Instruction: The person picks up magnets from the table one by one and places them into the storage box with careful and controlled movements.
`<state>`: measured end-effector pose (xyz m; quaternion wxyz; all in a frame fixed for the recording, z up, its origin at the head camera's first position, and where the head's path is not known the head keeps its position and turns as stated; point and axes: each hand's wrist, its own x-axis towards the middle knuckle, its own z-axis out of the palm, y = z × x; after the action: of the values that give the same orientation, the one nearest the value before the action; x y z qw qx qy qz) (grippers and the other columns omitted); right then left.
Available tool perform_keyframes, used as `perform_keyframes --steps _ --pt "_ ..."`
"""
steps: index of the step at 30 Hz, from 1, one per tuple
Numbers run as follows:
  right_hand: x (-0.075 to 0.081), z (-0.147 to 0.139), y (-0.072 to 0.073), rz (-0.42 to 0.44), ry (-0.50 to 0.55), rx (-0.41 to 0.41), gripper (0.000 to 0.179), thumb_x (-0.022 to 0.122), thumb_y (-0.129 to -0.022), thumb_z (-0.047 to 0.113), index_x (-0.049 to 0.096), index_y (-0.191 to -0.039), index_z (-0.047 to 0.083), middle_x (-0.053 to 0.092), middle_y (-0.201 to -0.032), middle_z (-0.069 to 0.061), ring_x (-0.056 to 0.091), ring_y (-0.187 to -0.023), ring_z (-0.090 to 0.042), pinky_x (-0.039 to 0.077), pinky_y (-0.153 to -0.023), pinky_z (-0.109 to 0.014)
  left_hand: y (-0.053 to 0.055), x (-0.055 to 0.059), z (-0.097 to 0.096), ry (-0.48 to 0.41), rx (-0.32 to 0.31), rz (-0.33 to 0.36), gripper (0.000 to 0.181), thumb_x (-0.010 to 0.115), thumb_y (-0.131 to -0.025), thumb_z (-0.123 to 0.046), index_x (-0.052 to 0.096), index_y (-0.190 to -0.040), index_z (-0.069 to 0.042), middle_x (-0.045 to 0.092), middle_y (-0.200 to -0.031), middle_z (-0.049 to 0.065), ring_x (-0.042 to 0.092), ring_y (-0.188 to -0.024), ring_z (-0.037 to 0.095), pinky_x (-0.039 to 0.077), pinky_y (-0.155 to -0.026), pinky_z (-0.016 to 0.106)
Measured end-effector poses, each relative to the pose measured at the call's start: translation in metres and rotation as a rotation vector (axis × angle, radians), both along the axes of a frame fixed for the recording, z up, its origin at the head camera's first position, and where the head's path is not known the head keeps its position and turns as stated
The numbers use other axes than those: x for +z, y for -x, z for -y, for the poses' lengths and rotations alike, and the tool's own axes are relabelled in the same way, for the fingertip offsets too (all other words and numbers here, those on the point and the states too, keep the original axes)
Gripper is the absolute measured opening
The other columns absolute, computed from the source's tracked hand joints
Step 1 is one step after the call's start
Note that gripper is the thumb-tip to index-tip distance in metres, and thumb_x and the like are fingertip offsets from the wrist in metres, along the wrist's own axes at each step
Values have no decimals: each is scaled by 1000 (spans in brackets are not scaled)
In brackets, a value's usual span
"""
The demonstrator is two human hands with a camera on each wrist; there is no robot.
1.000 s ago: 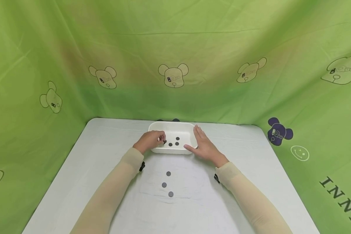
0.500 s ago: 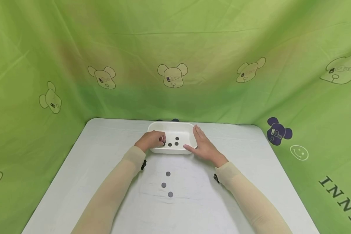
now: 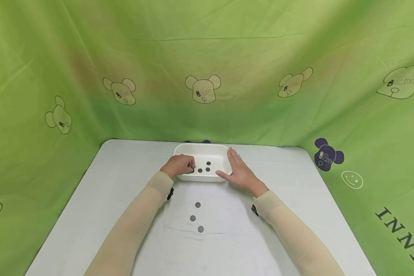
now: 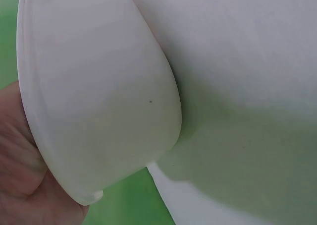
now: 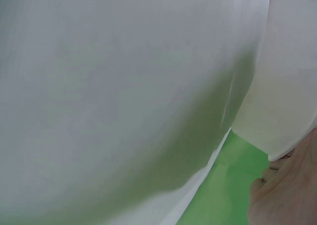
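Note:
At the back of the table stands a white oblong tub (image 3: 207, 178). My left hand (image 3: 179, 165) reaches over its left end and pinches a small dark round disc (image 3: 193, 170) close over the tub's floor. Further flat dark discs (image 3: 207, 169) lie inside, just to the right of those fingertips. Against the tub's right end rests my right hand (image 3: 240, 172), its fingers straight along the outside and its thumb over the near rim. In the left wrist view the tub's outer wall (image 4: 109, 96) hides the fingertips and the disc.
Three grey discs (image 3: 193, 218) lie on the white-covered table (image 3: 241, 245) in front of the tub, between my forearms. A green curtain (image 3: 207, 119) with printed bear heads hangs behind the table and along both sides.
My left wrist has shifted slightly right, and the pinched disc shows a little lower and more tilted at the fingertips. The right hand keeps its place at the tub; the other discs have not moved.

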<state>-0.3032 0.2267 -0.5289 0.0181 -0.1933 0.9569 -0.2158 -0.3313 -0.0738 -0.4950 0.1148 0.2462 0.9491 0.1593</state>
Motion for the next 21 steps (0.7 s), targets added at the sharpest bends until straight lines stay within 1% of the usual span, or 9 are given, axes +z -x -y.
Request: perform_keyframes --steps 5,9,12,17,21 --pt "1 0 -1 8 -4 -2 116 55 -100 75 0 -170 2 -5 -180 -14 1 -166 -35 11 -133 -51 2 -1 0 17 9 2 5 74 -103 -19 70 -103 -16 69 -92 -5 60 -83 11 52 -83 34" --pt "2 0 0 8 -6 -4 115 55 -100 74 0 -170 2 -6 -180 -12 0 -167 -33 10 -134 -49 2 -1 -1 15 15 -4 6 75 -103 -18 70 -102 -16 69 -90 -5 60 -82 12 52 -83 34" --pt "2 0 -1 3 -3 -2 114 55 -101 74 1 -170 1 -5 -180 -13 0 -167 -33 10 -133 -50 1 1 -1 5 23 2 7 75 -102 -17 69 -101 -15 68 -88 -4 59 -81 13 52 -83 35" --pt "3 0 -2 -6 12 6 115 58 -100 72 3 -170 -1 -1 -180 -18 3 -166 -38 11 -133 -52 -2 3 -2 2 32 5 8 75 -102 -16 68 -99 -14 68 -88 -3 59 -80 14 51 -81 35" --pt "4 0 -3 -6 24 8 114 58 -100 71 4 -170 -1 0 -180 -18 5 -166 -38 12 -133 -51 -3 2 -3 3 42 7 9 75 -102 -16 68 -99 -15 67 -88 -3 58 -80 14 50 -80 34"
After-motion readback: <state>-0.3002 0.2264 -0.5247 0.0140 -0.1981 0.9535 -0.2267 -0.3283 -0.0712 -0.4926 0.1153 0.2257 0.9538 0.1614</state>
